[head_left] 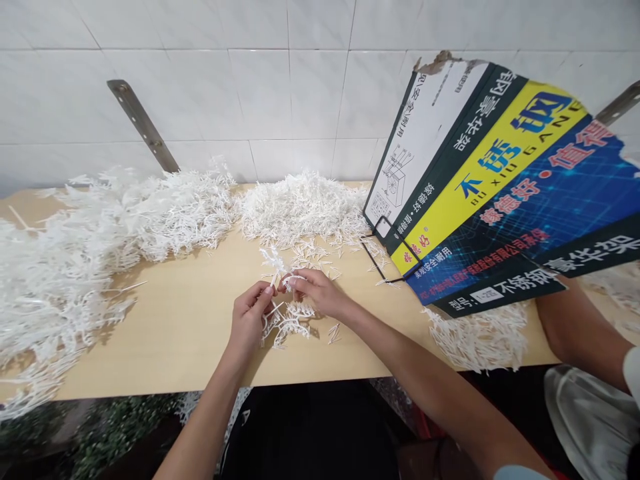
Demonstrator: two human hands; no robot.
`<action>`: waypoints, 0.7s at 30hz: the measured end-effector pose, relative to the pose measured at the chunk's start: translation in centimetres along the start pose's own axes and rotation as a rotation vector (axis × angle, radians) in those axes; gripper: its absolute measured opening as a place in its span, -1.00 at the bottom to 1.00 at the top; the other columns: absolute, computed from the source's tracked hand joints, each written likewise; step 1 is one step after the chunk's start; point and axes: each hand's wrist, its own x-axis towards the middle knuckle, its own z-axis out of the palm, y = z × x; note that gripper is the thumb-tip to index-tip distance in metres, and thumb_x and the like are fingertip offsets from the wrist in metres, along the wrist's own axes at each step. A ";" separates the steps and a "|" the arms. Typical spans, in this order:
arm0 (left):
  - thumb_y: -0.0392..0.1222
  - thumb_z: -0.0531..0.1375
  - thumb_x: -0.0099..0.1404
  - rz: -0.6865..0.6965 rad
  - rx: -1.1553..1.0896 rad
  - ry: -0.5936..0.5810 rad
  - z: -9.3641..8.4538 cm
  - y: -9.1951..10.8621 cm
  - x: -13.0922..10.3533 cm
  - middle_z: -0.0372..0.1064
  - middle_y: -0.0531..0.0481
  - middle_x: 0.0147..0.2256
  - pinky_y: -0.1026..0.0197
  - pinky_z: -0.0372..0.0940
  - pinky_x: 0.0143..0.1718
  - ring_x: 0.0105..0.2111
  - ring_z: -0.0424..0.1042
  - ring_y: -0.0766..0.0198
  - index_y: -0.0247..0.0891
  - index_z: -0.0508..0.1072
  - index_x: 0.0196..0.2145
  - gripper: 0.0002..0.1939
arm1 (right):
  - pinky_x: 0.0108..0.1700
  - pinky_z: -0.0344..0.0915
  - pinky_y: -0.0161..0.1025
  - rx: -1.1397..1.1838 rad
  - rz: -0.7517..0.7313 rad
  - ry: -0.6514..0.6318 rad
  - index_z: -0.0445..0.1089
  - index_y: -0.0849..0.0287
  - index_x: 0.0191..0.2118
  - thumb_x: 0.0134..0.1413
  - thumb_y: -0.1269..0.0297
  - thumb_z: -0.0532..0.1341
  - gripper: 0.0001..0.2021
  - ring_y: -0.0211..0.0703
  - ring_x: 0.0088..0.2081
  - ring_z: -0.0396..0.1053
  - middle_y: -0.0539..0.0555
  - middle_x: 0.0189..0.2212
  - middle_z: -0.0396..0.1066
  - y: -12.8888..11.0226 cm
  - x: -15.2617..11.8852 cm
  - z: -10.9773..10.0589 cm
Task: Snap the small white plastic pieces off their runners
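Note:
Above the middle of the tan table [190, 333], my left hand [250, 308] is closed, thumb and fingers pinching a white branched plastic sprig [273, 259]. My right hand [319, 293] meets it from the right, its fingers closed on a curved white plastic sprig [294, 281]. The two hands are almost touching, and the fingers hide where the sprigs cross. Several loose white sprigs [293, 325] lie just below my hands. Behind them rises a heap of short white plastic pieces [303, 208], with some scattered in front.
Larger white branched sprigs [165, 217] are heaped along the left. A printed cardboard sheet [500, 180] leans at the right, with a black wire frame [373, 257] at its lower corner. Beyond it shows another person's arm [583, 327]. A metal bracket [143, 123] sticks out by the tiled wall.

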 end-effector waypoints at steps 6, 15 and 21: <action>0.09 0.27 0.35 0.048 0.120 -0.044 0.2 0.1 -0.3 0.14 0.12 -0.57 0.30 0.01 -0.54 -0.57 0.10 0.36 -0.23 0.51 -0.35 -0.68 | -0.22 0.27 -0.29 0.052 0.033 -0.009 0.50 0.20 -0.23 0.00 0.02 0.49 -0.63 -0.21 -0.32 0.37 -0.04 -0.38 0.44 0.1 -0.1 0.1; 0.07 0.33 0.26 -0.033 -0.033 0.035 0.2 0.4 -0.2 0.05 0.15 -0.60 0.33 0.00 -0.58 -0.61 0.06 0.39 -0.23 0.44 -0.42 -0.68 | -0.52 -0.07 -0.32 0.098 0.078 -0.066 0.53 0.26 -0.31 0.23 -0.21 0.25 -0.48 -0.36 -0.58 0.03 -0.10 -0.60 0.18 0.3 -0.2 -2.2; 0.05 0.32 0.29 -0.024 -0.006 0.013 0.2 0.2 -0.2 0.05 0.14 -0.60 0.33 0.01 -0.57 -0.60 0.06 0.39 -0.23 0.44 -0.42 -0.70 | -0.56 -0.09 -0.35 0.113 0.179 -0.054 0.51 0.28 -0.35 0.17 -0.18 0.28 -0.49 -0.38 -0.58 0.05 -0.10 -0.61 0.17 0.4 -0.1 -3.0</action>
